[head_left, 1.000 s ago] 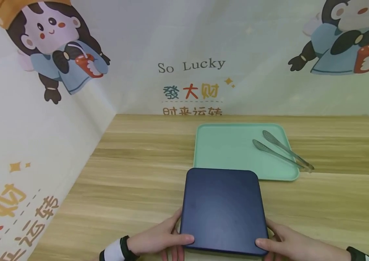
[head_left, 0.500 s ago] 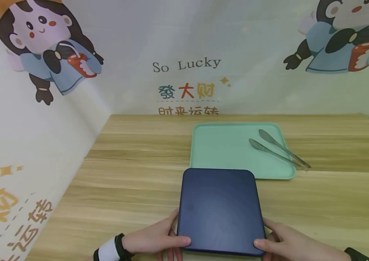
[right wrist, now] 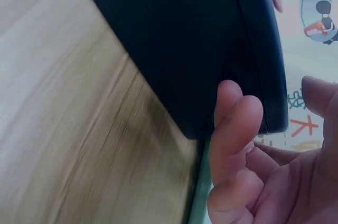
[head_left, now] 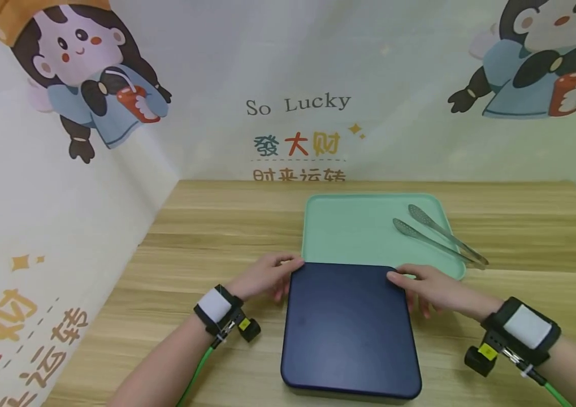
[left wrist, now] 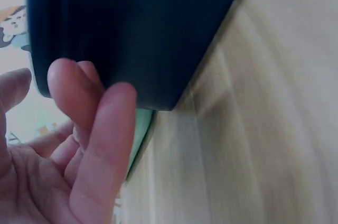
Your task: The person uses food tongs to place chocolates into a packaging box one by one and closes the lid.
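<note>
A dark blue lidded box (head_left: 351,328) lies on the table, its far edge overlapping the tray in the head view. My left hand (head_left: 267,276) is at its far left corner, thumb at the lid's edge and fingers bent against the side. At the far right corner, my right hand (head_left: 427,288) has its thumb over the lid and its fingers curled beside the wall. A seam below the lid (right wrist: 261,39) shows in the right wrist view. In the left wrist view, bent fingers (left wrist: 113,113) come up against the dark side wall.
Behind the box is a mint green tray (head_left: 354,226). Metal tongs (head_left: 440,234) lie spread across its right side, handle end past the rim. The wooden table (head_left: 206,243) meets a printed cloth backdrop (head_left: 206,130) at the back and left. Green cables (head_left: 196,370) trail from the wrist cameras.
Both hands have moved from the box's near corners up to its far corners. The box, tray and tongs stay in place; the head view shifts slightly.
</note>
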{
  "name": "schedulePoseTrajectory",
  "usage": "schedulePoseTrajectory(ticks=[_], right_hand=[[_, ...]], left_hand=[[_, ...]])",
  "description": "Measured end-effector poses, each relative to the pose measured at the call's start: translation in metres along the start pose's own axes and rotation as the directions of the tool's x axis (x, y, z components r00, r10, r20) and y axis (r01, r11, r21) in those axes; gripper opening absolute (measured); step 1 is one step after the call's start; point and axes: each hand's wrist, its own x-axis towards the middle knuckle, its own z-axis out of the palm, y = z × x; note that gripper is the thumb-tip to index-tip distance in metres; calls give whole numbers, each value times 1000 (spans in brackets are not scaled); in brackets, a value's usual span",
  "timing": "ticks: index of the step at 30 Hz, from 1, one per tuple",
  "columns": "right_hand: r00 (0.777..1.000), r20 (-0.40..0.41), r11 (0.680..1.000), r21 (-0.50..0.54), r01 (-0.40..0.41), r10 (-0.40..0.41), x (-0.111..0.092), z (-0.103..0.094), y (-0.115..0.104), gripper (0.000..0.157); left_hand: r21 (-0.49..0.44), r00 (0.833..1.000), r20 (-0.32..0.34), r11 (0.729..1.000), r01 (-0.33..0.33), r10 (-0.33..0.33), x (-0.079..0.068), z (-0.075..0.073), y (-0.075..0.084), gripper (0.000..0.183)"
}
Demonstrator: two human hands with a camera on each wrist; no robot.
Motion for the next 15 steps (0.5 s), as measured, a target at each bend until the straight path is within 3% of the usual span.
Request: schedulePoseTrajectory(ticks=[2, 8, 15], right_hand=[[1000, 16, 1000, -4, 9, -9, 4, 0, 0, 40], [999, 31, 999, 38, 12, -13, 9, 2, 4, 38], [999, 29, 996, 82, 17, -19, 10, 8, 7, 35]], left_hand=[[-18, 1000, -7, 1000, 13, -13, 5, 3, -1, 44], [-198, 999, -19, 980, 27, -31, 6, 14, -5, 44], [-223, 997, -71, 974, -20, 5, 4, 22, -11, 37]])
